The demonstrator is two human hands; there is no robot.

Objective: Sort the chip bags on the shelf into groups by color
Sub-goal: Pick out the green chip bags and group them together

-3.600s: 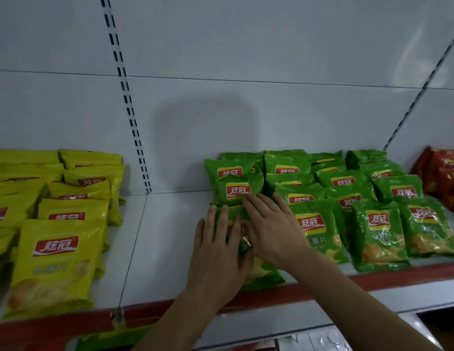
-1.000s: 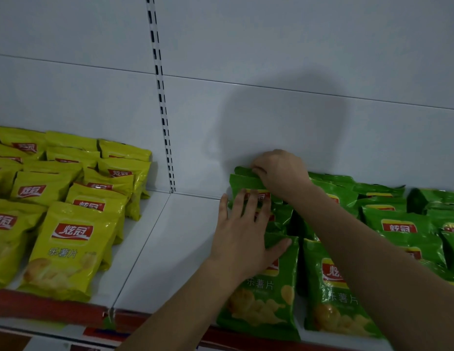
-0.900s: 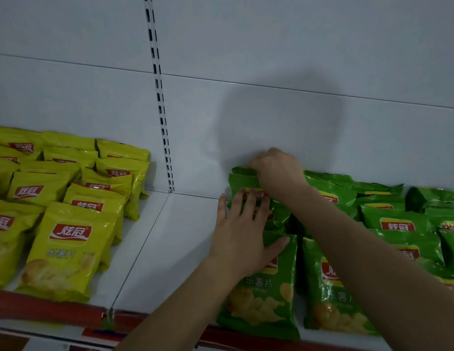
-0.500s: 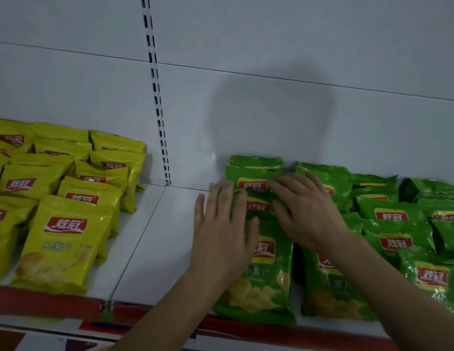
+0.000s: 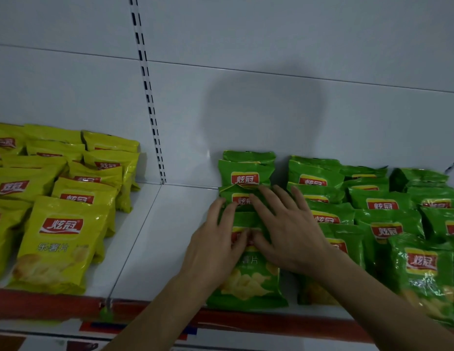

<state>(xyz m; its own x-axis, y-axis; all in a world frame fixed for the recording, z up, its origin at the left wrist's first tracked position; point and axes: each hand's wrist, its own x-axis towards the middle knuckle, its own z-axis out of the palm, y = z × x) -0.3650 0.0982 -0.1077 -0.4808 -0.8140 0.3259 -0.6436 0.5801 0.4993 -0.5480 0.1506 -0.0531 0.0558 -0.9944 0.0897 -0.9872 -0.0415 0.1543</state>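
I have my left hand point(image 5: 215, 239) and right hand point(image 5: 284, 229) flat, fingers straight, holding nothing, pressing the leftmost column of green bags point(image 5: 246, 279) at four o'clock from the yellow bags point(image 5: 58, 239). I'd press evenly to keep the overlapping column straight.

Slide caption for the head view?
Both hands press flat on the leftmost green chip bags, yellow bags grouped apart.

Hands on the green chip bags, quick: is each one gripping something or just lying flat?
Left hand: open, fingers straight, resting flat on the front green bag.
Right hand: open, fingers spread, pressing on the same column of bags.
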